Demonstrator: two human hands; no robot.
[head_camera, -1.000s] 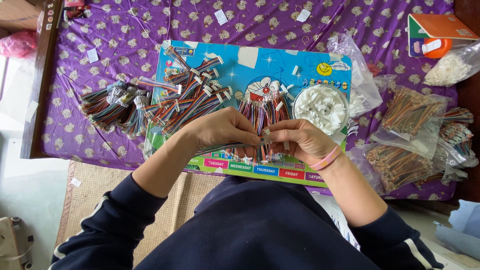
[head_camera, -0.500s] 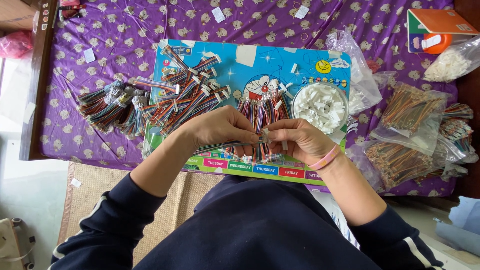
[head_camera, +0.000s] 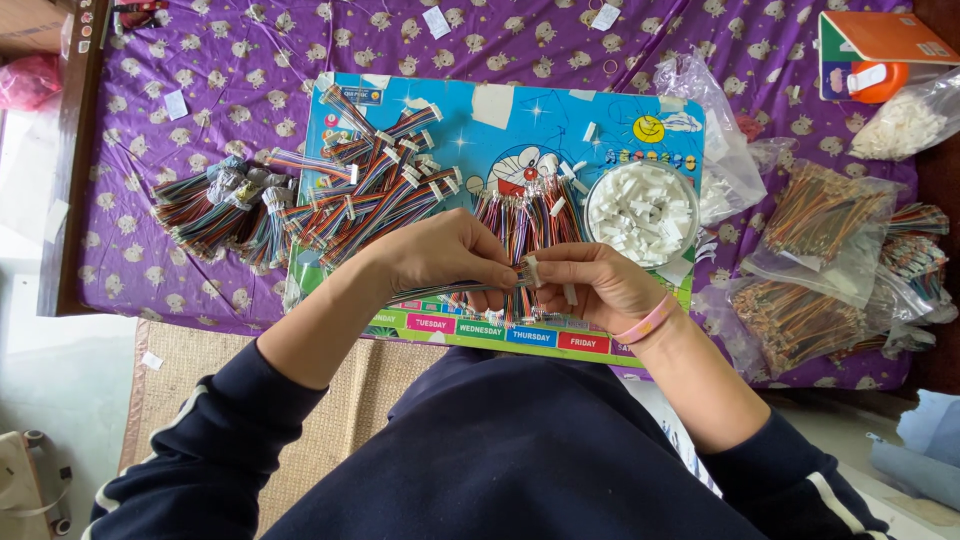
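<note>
Over the blue board (head_camera: 470, 150), left hand (head_camera: 440, 255) and right hand (head_camera: 590, 285) pinching one ribbon wire (head_camera: 480, 288) (connector bowl (head_camera: 640, 205) beside), wire bundles (head_camera: 370, 195) left

- Bare blue board (head_camera: 560, 120) lies beyond both hands, an open way forward.
- Finished wire bundles (head_camera: 370, 190) crowd the left hand (head_camera: 440, 255)'s outer side.
- The round tub of white connectors (head_camera: 640, 205) stands just beyond the right hand (head_camera: 590, 285).
- Bagged wires (head_camera: 820, 260) block the far right, seemingly overlapping.

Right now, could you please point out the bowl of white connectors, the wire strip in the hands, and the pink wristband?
Bowl (head_camera: 596, 232): head view, left rim.
Wire strip (head_camera: 452, 291): head view, mid-length.
Wristband (head_camera: 645, 325): head view, band's middle.
</note>
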